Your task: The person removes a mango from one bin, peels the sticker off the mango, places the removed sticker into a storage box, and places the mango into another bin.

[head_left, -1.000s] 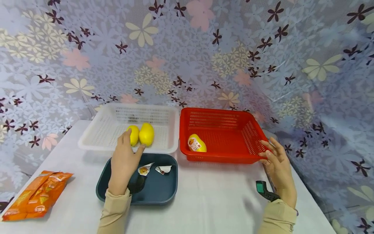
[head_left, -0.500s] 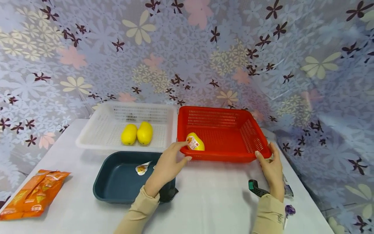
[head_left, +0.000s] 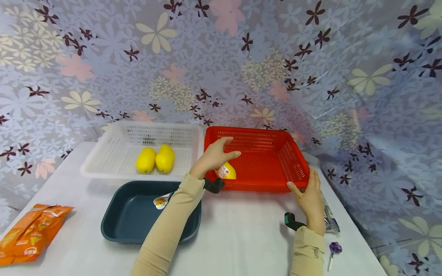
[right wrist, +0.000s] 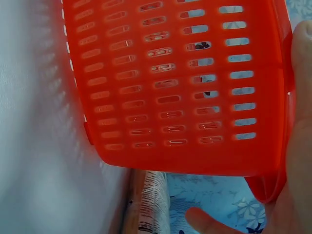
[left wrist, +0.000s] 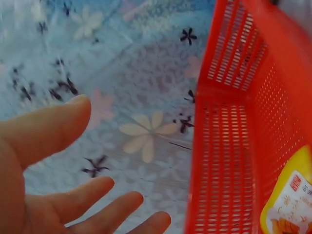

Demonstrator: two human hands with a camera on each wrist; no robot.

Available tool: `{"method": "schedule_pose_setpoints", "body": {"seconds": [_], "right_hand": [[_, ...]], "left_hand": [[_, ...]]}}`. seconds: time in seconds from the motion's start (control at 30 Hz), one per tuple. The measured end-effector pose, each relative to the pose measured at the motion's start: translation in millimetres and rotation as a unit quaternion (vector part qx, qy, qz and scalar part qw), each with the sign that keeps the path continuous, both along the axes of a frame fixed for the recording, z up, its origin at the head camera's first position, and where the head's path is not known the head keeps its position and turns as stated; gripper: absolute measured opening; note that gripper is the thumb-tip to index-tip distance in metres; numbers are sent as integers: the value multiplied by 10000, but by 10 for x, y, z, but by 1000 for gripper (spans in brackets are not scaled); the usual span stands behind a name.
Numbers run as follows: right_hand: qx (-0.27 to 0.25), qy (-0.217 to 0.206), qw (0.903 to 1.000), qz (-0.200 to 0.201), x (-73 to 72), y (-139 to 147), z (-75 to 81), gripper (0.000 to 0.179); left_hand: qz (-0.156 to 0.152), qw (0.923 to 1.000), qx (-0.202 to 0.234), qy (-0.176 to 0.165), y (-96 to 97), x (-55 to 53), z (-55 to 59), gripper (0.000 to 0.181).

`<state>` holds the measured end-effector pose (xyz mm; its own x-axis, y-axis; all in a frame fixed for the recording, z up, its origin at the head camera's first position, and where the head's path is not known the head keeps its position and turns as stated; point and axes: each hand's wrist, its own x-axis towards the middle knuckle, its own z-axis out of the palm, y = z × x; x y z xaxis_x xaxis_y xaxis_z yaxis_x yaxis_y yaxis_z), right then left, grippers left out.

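My right hand point(head_left: 309, 197) grips the near right corner of the red plastic basket point(head_left: 262, 186), its thumb at the front rim and its fingers along the outer right side. In the right wrist view the perforated end wall of this basket point(right wrist: 185, 161) fills the middle, with the hand at its rim. Over the basket's left part my left hand point(head_left: 215, 155) hovers with fingers spread and nothing in them. Partly behind that wrist, a yellow mango-shaped item point(head_left: 228, 171) with a printed white label lies in the basket's left near corner.
A white basket point(head_left: 86, 168) with two yellow mango-shaped items point(head_left: 165, 158) stands left of the red one. Before it is a dark blue tray point(head_left: 117, 238) holding a small white printed piece point(head_left: 160, 202). An orange snack bag point(head_left: 36, 232), a silvery packet point(head_left: 330, 218) and a purple lollipop point(head_left: 335, 248) lie around.
My left hand has moved right, from over the white basket and tray to over the red basket. My right hand has closed on the red basket's corner. The lollipop has come into view.
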<state>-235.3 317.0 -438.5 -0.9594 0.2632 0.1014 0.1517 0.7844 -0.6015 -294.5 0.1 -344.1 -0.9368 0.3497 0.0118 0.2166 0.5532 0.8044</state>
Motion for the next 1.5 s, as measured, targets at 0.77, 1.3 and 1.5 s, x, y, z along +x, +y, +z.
{"method": "schedule_pose_setpoints", "body": {"seconds": [0.77, 1.3, 1.5], "right_hand": [[-678, 421, 9968, 81, -41, -78, -113, 95], [-1119, 518, 9924, 26, -7, -76, -82, 93], [-1253, 562, 9905, 15, -12, -61, -57, 94]], "left_hand": [[-491, 9825, -418, -1745, 255, -883, -885, 62], [-890, 9705, -530, -2178, 302, -573, -672, 58], [-790, 9866, -648, -1275, 334, -583, -565, 61]]}}
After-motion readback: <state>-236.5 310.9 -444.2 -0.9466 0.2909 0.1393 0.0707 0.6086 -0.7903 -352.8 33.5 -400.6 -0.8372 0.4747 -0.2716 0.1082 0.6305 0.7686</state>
